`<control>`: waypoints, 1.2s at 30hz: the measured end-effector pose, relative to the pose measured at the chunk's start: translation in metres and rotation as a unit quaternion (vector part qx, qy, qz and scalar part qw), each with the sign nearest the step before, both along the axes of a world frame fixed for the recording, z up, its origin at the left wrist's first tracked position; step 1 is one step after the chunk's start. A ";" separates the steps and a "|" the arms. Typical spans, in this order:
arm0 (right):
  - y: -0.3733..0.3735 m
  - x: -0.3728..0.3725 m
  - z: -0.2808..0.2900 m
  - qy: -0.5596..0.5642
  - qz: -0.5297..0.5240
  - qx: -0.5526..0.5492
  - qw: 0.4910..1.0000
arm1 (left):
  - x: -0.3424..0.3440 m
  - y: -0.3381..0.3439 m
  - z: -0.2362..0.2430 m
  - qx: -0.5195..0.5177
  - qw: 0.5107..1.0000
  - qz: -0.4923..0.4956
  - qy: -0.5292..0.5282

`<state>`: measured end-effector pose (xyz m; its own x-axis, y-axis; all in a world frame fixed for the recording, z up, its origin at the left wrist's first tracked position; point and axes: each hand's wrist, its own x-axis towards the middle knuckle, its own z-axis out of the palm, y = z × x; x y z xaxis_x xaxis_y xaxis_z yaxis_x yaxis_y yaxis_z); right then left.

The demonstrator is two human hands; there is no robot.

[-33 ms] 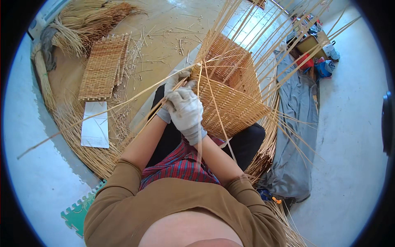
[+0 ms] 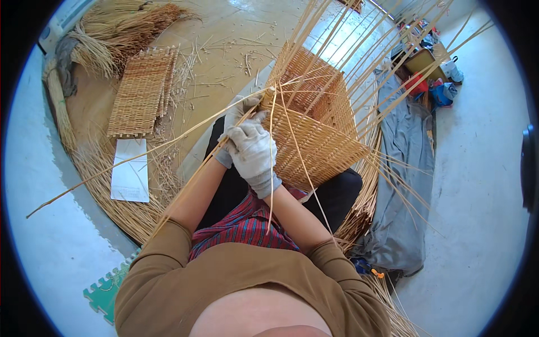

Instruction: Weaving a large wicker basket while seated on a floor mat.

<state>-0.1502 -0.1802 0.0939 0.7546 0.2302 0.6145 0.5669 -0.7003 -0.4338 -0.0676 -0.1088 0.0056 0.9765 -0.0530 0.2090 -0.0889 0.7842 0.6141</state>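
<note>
A half-woven wicker basket (image 2: 317, 146) rests tilted across my lap, long rods standing out from its far rim. At its left corner, my left hand (image 2: 244, 106) in a pale work glove is closed around the bound corner (image 2: 268, 100), partly hidden behind the other hand. My right hand (image 2: 251, 147), also gloved, is closed on thin wicker rods (image 2: 224, 137) that trail down toward my left forearm. One long rod (image 2: 157, 146) stretches from the corner out to the left. Two loose strands hang from that corner, one of them passing over my right glove.
Stacked woven panels (image 2: 137, 92) lie on the floor at left, a white sheet (image 2: 129, 174) below them. Bundles of dried stalks (image 2: 120, 33) sit at far left. Along the right runs a grey cloth (image 2: 401, 168) over stalks; bags (image 2: 443, 92) stand beyond. Scraps litter the floor.
The rods in my right hand have swung down closer to my left sleeve. The loose hanging strands, blurred before, now look sharp and have shifted slightly. Basket and hands stay nearly in place.
</note>
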 end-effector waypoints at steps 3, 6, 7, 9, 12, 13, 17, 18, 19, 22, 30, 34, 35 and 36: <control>-0.005 -0.001 0.001 -0.049 -0.020 -0.052 0.997 | 0.017 0.020 0.002 0.201 0.977 -0.016 -0.075; -0.019 -0.002 0.011 -0.099 -0.020 -0.020 0.995 | 0.040 0.055 0.034 0.221 0.962 -0.160 -0.008; -0.017 -0.004 0.007 -0.098 -0.022 -0.022 0.995 | 0.048 0.060 0.038 0.294 0.939 -0.178 -0.035; -0.005 -0.004 -0.011 -0.089 -0.013 -0.075 0.993 | 0.066 0.070 0.042 0.273 0.940 -0.194 -0.061; -0.008 -0.011 -0.013 -0.073 -0.012 0.008 0.997 | 0.083 0.071 0.057 0.400 0.871 -0.278 -0.061; -0.010 -0.012 -0.003 -0.099 -0.019 0.077 0.992 | 0.083 0.069 0.056 0.400 0.872 -0.276 -0.061; -0.012 -0.020 0.023 -0.018 -0.102 0.063 0.993 | 0.060 0.052 0.045 0.412 0.878 -0.212 -0.124; -0.009 -0.009 0.016 -0.072 -0.059 0.096 0.991 | 0.041 0.048 0.041 0.332 0.923 -0.166 -0.100; -0.003 -0.006 0.012 -0.079 -0.028 0.111 0.990 | 0.026 0.046 0.034 0.248 0.959 -0.120 -0.071; 0.013 -0.008 0.010 -0.061 0.046 0.168 0.983 | 0.001 0.031 0.024 0.377 0.919 0.092 -0.072; 0.010 -0.018 0.004 -0.031 0.018 -0.010 0.999 | 0.045 0.080 -0.021 0.250 0.948 -0.199 -0.002; -0.013 -0.028 0.002 -0.001 0.003 0.003 1.000 | 0.070 0.058 0.058 0.256 0.928 -0.259 -0.082; -0.018 -0.033 -0.001 -0.002 0.008 0.002 1.000 | 0.083 0.057 0.057 0.260 0.909 -0.313 -0.090; -0.023 -0.038 -0.006 -0.001 0.012 0.020 1.000 | 0.090 0.058 0.053 0.262 0.888 -0.365 -0.097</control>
